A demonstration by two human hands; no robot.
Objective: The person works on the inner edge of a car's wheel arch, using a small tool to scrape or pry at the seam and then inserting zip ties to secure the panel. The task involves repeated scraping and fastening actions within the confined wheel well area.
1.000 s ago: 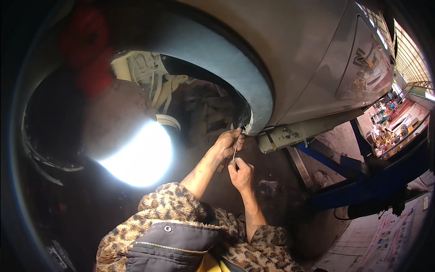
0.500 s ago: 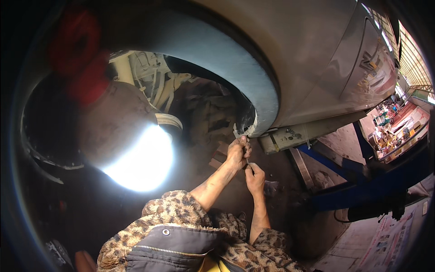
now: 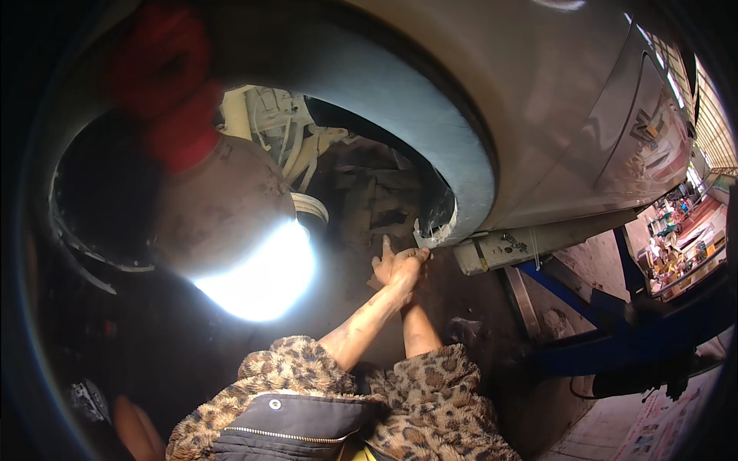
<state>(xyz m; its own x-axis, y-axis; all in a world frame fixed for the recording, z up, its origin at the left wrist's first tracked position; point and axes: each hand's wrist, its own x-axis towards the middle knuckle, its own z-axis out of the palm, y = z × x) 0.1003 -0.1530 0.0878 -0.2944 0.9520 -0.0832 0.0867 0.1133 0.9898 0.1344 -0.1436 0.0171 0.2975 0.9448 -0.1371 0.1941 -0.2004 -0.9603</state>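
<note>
At the lower end of the grey wheel-arch fender (image 3: 470, 173) of a raised car, my left hand (image 3: 403, 269) is closed, its fingertips at the fender's pale bottom tab (image 3: 429, 238). What they pinch, if anything, is too small to make out. My right hand (image 3: 382, 259) lies behind and below the left one, largely covered by it; one or two fingers seem to stick out on the left side, but whether it grips anything is hidden. My right forearm (image 3: 420, 329) crosses under the left wrist. Both sleeves are leopard-patterned fleece.
A lit work lamp (image 3: 223, 207) with a red, blurred handle (image 3: 173, 127) hangs close on the left, its glare washing out that side. Pale suspension parts (image 3: 280, 127) show inside the arch. On the right are the car's sill (image 3: 546, 242) and a blue lift arm (image 3: 607, 342).
My right hand has moved up and left, from below the left hand to behind it. The thin rod-like tool between the hands is out of sight. The view has shifted slightly.
</note>
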